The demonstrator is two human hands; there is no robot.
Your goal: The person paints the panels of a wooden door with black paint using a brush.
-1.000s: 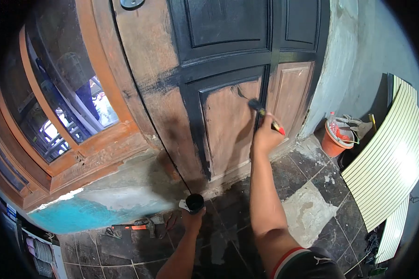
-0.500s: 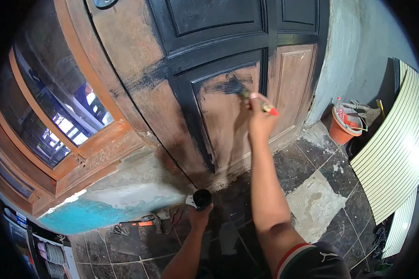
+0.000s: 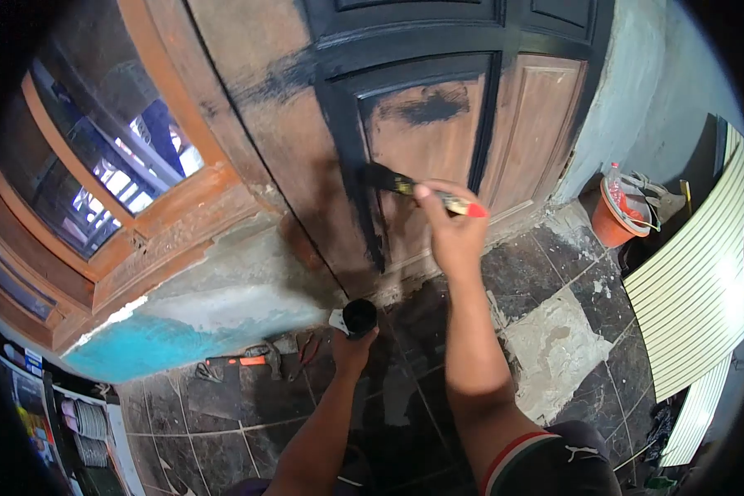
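Note:
My right hand [image 3: 456, 231] grips a paintbrush [image 3: 405, 186] with a red-tipped handle. Its dark bristles overlap the left edge of the lower panel on a wooden door [image 3: 422, 153]. Black paint covers the door's upper panels and the frame around this panel, while the panel itself is mostly bare brown wood with a dark smear [image 3: 432, 106] near its top. Low down by the foot of the door, my left hand [image 3: 354, 351] is wrapped around a small paint can [image 3: 360, 317], dark inside, with a pale label on its side.
A hammer [image 3: 260, 359] and pliers [image 3: 309, 350] lie on the dark tiled floor by the wall. An orange bucket [image 3: 613, 221] holding a plastic bottle stands right of the door. Ribbed cream panels [image 3: 690, 277] lean at the right; a glazed wooden window [image 3: 132, 165] is at left.
The paintbrush in my right hand has moved down and left, from the smear to the panel's left edge. The view has shifted slightly; my left hand still holds the can.

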